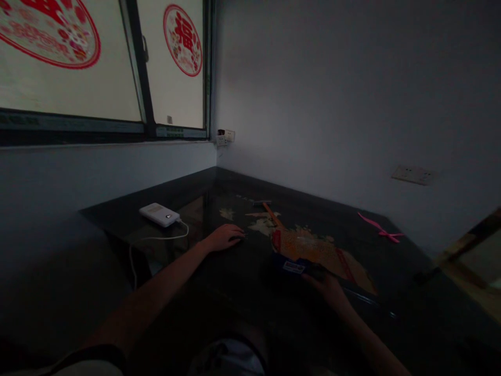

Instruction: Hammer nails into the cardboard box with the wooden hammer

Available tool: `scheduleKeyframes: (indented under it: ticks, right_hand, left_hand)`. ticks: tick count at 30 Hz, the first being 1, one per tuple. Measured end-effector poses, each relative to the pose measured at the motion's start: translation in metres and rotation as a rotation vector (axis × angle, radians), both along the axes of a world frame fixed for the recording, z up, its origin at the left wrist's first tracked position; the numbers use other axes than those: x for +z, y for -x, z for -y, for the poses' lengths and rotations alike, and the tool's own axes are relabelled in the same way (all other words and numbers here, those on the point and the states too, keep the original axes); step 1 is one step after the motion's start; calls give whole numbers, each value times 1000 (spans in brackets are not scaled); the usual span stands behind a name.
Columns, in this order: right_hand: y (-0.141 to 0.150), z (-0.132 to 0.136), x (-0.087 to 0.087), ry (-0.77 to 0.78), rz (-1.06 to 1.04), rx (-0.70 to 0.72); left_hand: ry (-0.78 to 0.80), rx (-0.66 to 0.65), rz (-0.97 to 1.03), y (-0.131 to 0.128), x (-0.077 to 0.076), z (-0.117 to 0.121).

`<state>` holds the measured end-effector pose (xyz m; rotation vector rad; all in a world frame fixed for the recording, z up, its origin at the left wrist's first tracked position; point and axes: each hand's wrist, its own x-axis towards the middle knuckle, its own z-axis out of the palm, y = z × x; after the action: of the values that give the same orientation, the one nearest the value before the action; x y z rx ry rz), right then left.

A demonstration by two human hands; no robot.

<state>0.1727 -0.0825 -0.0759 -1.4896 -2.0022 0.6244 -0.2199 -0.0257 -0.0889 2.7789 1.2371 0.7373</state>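
My left hand point(226, 238) lies on the dark tabletop with its fingers loosely stretched out, holding nothing. Close to the front edge, my right hand point(325, 286) has its fingers on the right end of a dark blue object with a small white label point(293, 267); it looks gripped, though the light is dim. Just behind that lies a tan, grainy-looking flat thing point(313, 248) with red bands, whose kind I cannot make out. Beyond it is a T-shaped tool like a hammer, with an orange-brown handle point(271, 214). Pale irregular patches point(261, 225) surround the handle.
On the left of the table point(235, 282) sits a white power bank point(159, 214) with a white cable point(160, 238) hanging over the edge. A pink ribbon-like strip point(379, 228) lies at the right. Walls with sockets point(412, 175) and a window point(172, 99) border the table.
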Motion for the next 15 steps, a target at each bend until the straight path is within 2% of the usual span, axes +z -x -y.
scheduleKeyframes:
  ticks: [5,8,15]
  right_hand:
    - [30,-5,1,64,82,11]
    - [53,-18,2,66,107,-4]
    - [105,-66,-2,-100,77,-32]
  left_hand:
    - [12,7,5,-1,4,2]
    - [8,24,0,-1,5,3]
    - [-7,30,21,-1,1,1]
